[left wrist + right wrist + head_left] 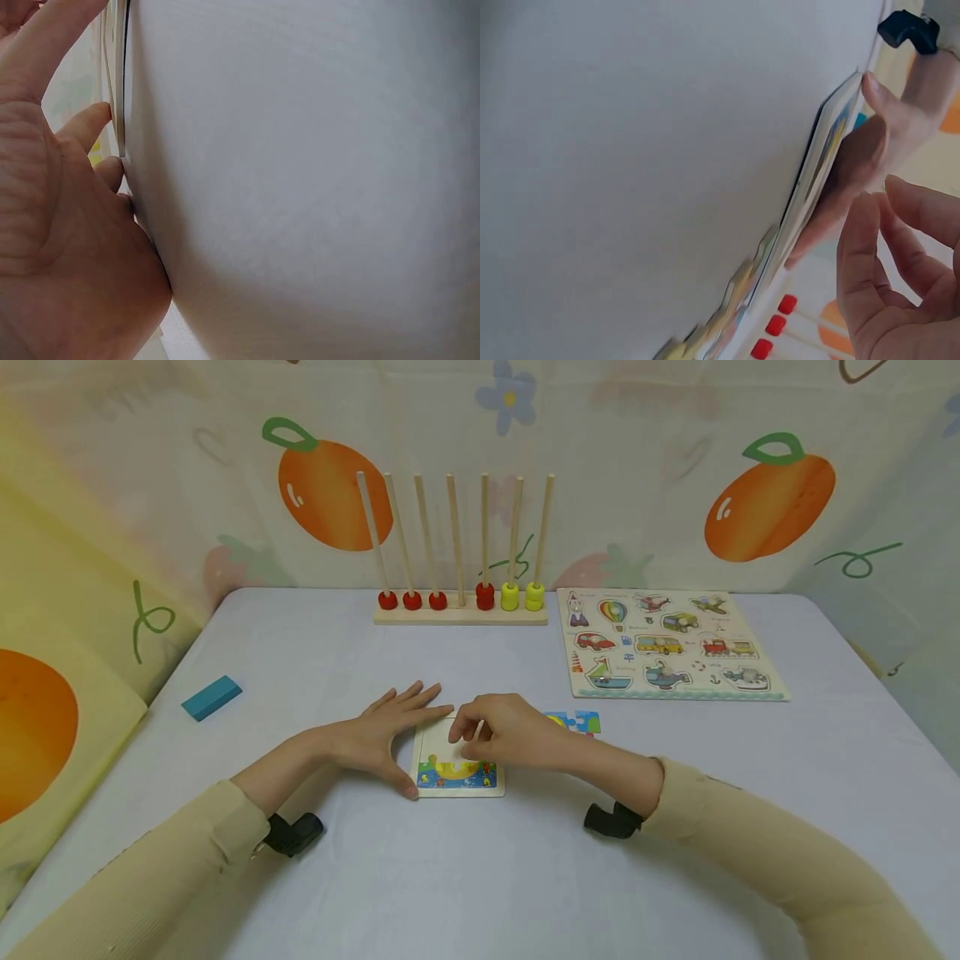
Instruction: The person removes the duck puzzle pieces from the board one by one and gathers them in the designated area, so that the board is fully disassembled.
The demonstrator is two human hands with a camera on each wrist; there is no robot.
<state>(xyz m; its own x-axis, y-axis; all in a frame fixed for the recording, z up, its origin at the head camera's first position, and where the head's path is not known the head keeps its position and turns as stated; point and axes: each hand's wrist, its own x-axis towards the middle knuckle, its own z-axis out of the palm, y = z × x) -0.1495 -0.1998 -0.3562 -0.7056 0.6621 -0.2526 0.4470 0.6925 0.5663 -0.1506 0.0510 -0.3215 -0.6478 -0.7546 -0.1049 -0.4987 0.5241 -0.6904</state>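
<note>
On my feed I've got the left hand (378,737) splayed against a square pale puzzle board (435,745), right hand (510,732) loosely bent over it, white cloth-covered bench (450,877) underneath, pale fruit-print cloth backdrop (637,410) beyond both.

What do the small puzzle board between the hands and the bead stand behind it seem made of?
The small puzzle board looks like thin wood or fibreboard: flat, stiff, pale-bordered, with a printed picture. The bead stand seems matte, unpainted wood, from its pale tan base and rods. Its evenly coloured beads may be painted wood or plastic.
</note>
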